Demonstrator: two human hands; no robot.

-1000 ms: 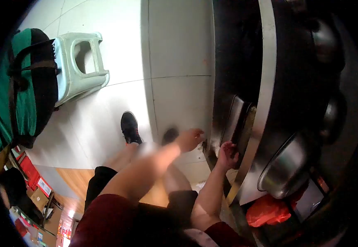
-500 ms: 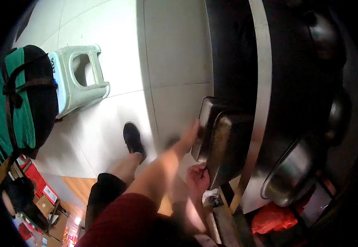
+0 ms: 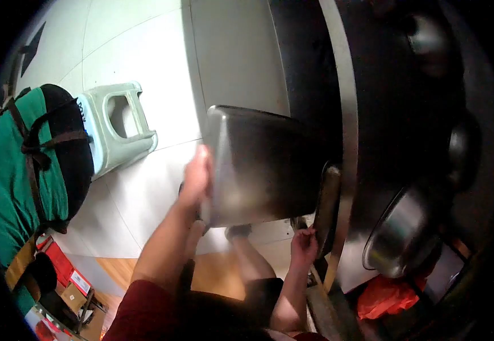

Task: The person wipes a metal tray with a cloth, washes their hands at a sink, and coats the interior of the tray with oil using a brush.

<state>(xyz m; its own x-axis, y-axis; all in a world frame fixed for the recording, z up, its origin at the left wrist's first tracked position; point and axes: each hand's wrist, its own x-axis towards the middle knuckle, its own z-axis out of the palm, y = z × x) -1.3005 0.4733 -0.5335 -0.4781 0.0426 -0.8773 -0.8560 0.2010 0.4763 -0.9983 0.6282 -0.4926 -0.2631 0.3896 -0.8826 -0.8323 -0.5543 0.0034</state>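
Note:
A deep rectangular steel pan point(image 3: 264, 170) is out in front of the low shelf, tilted, with its smooth side towards me. My left hand point(image 3: 198, 179) is closed on its left edge; the fingertips are partly hidden behind it. A second, browned metal pan point(image 3: 329, 207) stands on edge at the shelf front, mostly in shadow. My right hand point(image 3: 304, 244) has its fingers curled at this pan's lower near edge and appears to grip it.
A steel rail point(image 3: 346, 113) runs along the shelf front on the right. Beyond it sit a large steel bowl point(image 3: 397, 233) and a red plastic bag point(image 3: 386, 298). To the left, a pale green stool point(image 3: 119, 128) stands by a green and black bag point(image 3: 42, 159).
The steel pan has come left and up, away from the browned pan, with my left hand on it. My right hand has shifted slightly right with the browned pan, which is nearer the rail.

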